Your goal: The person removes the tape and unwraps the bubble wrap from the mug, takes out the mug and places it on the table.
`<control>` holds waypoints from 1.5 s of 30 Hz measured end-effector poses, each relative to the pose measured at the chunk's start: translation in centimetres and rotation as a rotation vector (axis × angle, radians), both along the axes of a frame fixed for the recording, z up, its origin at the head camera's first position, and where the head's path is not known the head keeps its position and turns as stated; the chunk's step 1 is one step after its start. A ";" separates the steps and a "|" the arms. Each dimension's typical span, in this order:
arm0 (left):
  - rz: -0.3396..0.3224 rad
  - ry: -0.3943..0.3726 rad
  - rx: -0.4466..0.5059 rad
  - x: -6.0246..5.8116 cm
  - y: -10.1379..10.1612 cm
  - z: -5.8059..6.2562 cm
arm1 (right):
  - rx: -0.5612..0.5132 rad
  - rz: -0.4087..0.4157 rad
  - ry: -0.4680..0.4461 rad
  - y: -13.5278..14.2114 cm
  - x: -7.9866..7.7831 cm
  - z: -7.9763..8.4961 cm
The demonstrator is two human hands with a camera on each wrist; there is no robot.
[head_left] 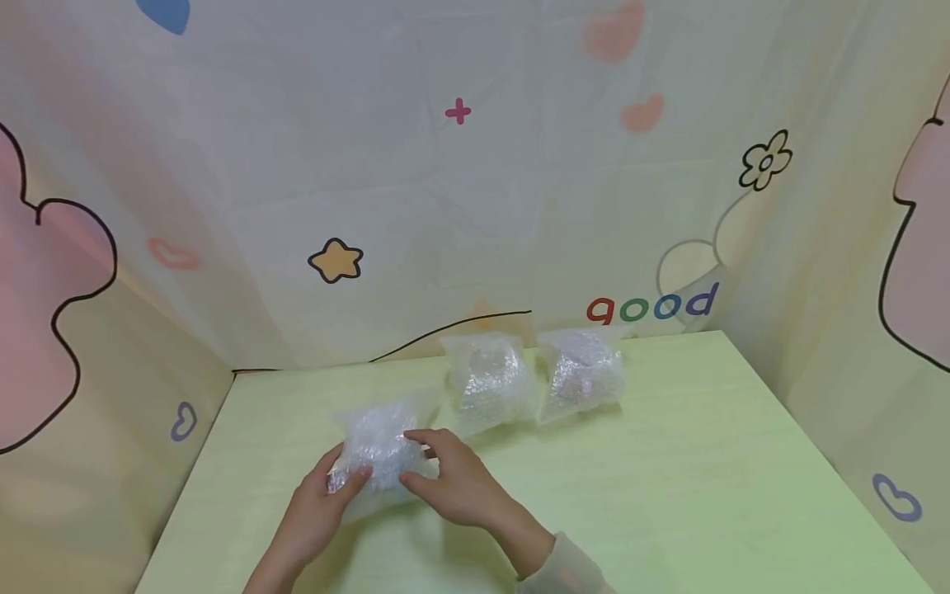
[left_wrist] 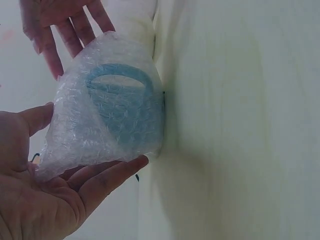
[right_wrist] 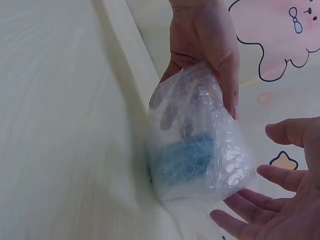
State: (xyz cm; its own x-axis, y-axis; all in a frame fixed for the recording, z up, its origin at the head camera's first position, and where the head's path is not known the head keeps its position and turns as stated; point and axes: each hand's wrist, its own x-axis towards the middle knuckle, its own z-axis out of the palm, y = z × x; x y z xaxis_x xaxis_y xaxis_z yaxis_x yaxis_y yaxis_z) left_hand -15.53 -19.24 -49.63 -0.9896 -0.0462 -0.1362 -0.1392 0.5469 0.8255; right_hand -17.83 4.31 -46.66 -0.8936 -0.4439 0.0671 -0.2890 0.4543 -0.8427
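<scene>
A blue mug (left_wrist: 125, 115), its curved handle showing through clear bubble wrap (head_left: 378, 433), lies bundled at the left part of the table. My left hand (head_left: 315, 503) grips the left end of this bundle. In the left wrist view its thumb is on one side and its fingers wrap round the other. My right hand (head_left: 460, 487) is at the bundle's right end, thumb and fingers spread. Seen from the right wrist, its fingertips (right_wrist: 235, 220) are right at the wrap, with the thumb standing off. The wrap blurs the mug's outline.
Two more bubble-wrapped bundles, one in the middle (head_left: 490, 384) and one to its right (head_left: 586, 375), stand near the back edge of the pale green table (head_left: 668, 478). A printed cloth (head_left: 445, 206) closes off the back and both sides.
</scene>
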 end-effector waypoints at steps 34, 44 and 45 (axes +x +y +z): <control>0.094 -0.150 0.134 5.6 0.3 -0.3 | -0.263 0.063 -0.233 2.0 3.1 -1.7; 0.101 -0.154 0.192 6.4 0.4 -0.1 | -0.275 0.057 -0.240 2.0 3.7 -1.9; 0.100 -0.155 0.195 6.4 0.3 -0.1 | -0.278 0.057 -0.242 2.0 3.7 -1.9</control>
